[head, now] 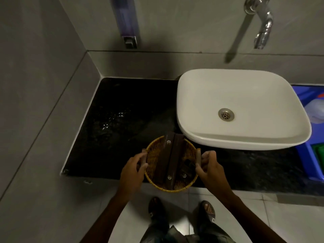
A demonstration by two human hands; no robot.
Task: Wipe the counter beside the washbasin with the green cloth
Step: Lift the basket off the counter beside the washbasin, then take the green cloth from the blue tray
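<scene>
Both hands, left (134,166) and right (209,165), grip clamped on wicker basket (154,155) handles over black counter (114,120).

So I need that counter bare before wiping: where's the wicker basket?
In the head view, the wicker basket sits at the counter's front edge, left of the washbasin, held between the left hand and right hand.

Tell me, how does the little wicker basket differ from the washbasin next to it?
The wicker basket is woven, yellowish and round; the washbasin is smooth, white and squarish. The basket is much smaller and carries dark brown boxes; the basin is empty. Left hand and right hand grip the basket's handles; nobody touches the basin. Both are at the black counter.
</scene>
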